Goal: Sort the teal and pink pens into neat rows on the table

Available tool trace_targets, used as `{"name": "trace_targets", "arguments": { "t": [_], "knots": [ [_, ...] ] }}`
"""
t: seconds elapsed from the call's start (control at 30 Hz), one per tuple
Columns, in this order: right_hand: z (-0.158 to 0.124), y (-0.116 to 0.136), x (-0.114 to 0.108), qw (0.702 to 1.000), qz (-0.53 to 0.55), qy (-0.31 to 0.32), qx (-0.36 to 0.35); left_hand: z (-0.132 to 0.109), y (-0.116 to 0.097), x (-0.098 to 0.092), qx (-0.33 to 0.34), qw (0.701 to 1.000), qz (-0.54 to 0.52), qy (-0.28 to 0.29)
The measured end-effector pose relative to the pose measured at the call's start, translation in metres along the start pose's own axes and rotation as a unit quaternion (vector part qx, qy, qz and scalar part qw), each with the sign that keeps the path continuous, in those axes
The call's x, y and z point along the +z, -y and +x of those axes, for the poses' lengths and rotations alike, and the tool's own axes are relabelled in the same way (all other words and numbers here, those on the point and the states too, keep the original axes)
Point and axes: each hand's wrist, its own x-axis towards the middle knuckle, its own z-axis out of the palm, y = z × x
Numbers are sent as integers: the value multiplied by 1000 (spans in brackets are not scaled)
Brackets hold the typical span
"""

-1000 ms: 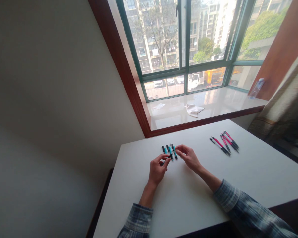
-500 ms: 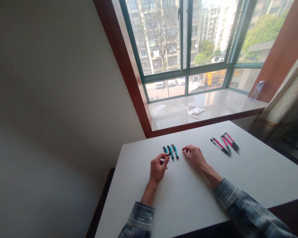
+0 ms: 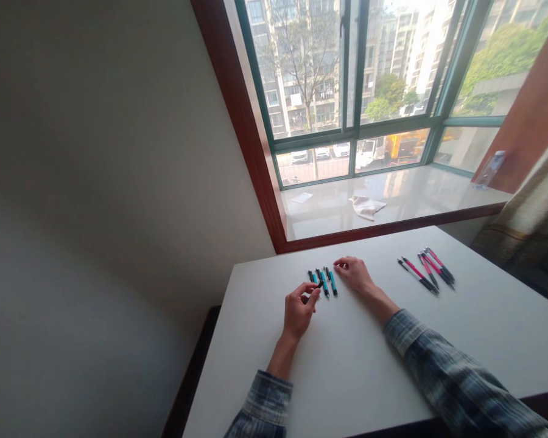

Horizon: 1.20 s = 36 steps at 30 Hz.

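My left hand [image 3: 300, 309] pinches a black pen piece [image 3: 318, 285] between thumb and fingers, just over the near side of a small group of pen pieces. Several teal pen pieces [image 3: 333, 285] and black pen pieces [image 3: 327, 272] lie there in short, slanted rows, some partly behind my left fingers. My right hand [image 3: 355, 275] rests at the far right of this group, thumb and forefinger drawn together close to the end of a black piece. Whatever those fingertips hold, if anything, is too small to make out.
Several pink-and-black pens [image 3: 427, 271] lie on the right of the white table [image 3: 347, 365]. Beyond the table, a windowsill [image 3: 322, 219] bears a crumpled white cloth [image 3: 368, 207], a paper piece [image 3: 302, 198] and a clear bottle [image 3: 489, 170]. A wall [image 3: 119, 213] stands on the left.
My right hand has moved left and a little away from me, nearer the teal and black pieces, its fingertips closing. My left hand keeps its pinch. The whole view has shifted slightly.
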Motion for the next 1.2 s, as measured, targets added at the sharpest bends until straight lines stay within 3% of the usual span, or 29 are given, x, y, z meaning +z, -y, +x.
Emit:
{"name": "trace_targets", "arguments": {
  "t": [0.53,0.8,1.0,1.2],
  "knots": [
    [1,-5,4,1000,5,6,4,2,0,2,-8,1000,5,4],
    [-31,30,-20,993,88,-76,27,4,1,2,18,999,18,-28],
    [-63,56,-11,985,171,17,5,2,-2,4,37,999,-26,10],
    [-65,59,-1,976,206,71,14,-2,-9,8,31,998,-31,50]
  ]
}}
